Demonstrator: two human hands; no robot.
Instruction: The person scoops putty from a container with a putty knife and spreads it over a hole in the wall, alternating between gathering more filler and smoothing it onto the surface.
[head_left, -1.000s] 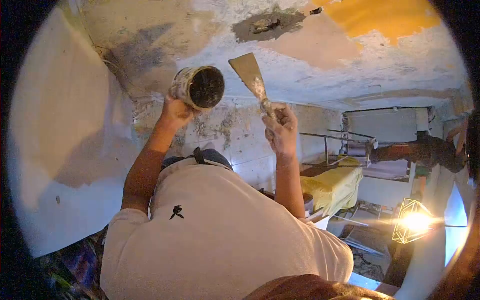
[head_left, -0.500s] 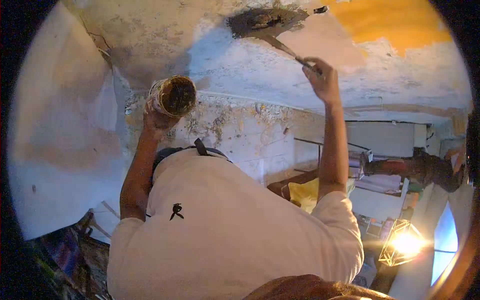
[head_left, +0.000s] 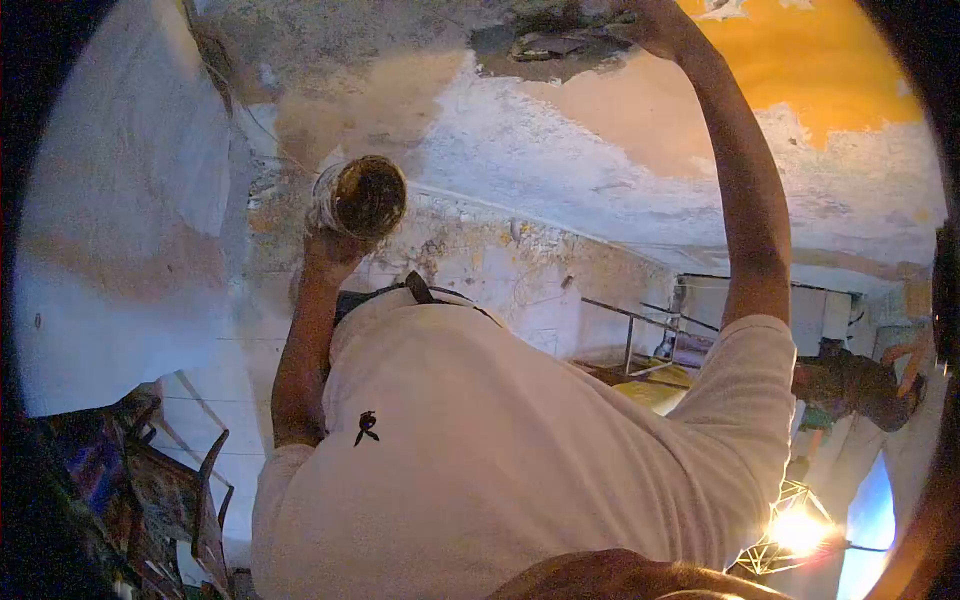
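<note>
Holding: left hand [head_left: 338,252], 1 can [head_left: 370,197]. Fingers closed around the can's outer wall; can tilted, its round mouth facing the camera, smears on rim and inside. Can stands apart from the wall's [head_left: 585,192] near edge, in front of it in the view.

Reaching: right hand [head_left: 655,25], arm outstretched, at the right-hand end of 1 dark grey patch [head_left: 500,60]. Hand partly cut off by the top of the view; fingers bent, their grip and anything in it too dim to tell. The 2 hands are well apart.

Patch: dark, irregular outline, with 1 rough hollow [head_left: 550,46] near its middle. Beside it, 1 area of peach paint [head_left: 640,110]; farther right, toward the wall's right side, orange paint [head_left: 830,70] with ragged borders. Whitish, scuffed surface between these colours and the wall's near edge.

Worn: 1 pale shirt [head_left: 520,430], short sleeves, bearing 1 small black emblem [head_left: 366,428]; 1 dark strap [head_left: 418,288] at the waist.

Surroundings, right side: 1 metal frame [head_left: 629,340], yellow cloth [head_left: 652,392] near it, 1 other person [head_left: 860,388] in dark clothing, apart from both hands; 1 lit lamp [head_left: 800,530] in a wire cage. Lower left: dark furniture [head_left: 205,490] with slender legs, details blurred.
</note>
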